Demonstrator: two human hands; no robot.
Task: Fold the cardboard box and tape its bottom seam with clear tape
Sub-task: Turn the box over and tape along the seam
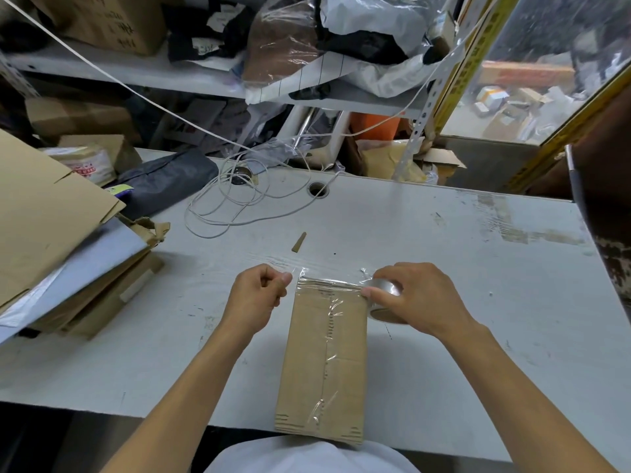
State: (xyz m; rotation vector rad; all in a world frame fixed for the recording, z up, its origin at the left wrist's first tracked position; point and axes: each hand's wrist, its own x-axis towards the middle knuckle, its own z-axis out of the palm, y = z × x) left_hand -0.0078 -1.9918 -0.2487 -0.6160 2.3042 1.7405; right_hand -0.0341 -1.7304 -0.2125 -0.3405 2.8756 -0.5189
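A narrow brown cardboard box point(309, 367) lies on the grey table point(444, 254), its near end at the table's front edge. Clear tape runs down its centre seam, and another strip point(326, 284) crosses its far end. My right hand point(418, 297) grips a roll of clear tape point(384, 302) at the box's far right corner, thumb on the strip. My left hand point(257, 295) is at the far left corner, fingers curled, pinching the tape's free end.
Flattened cardboard sheets point(51, 227) are stacked at the left. A coiled white cord point(232, 203) and a dark grey bag point(167, 180) lie at the back left. A small cardboard scrap point(298, 241) sits beyond the box. Cluttered shelves stand behind.
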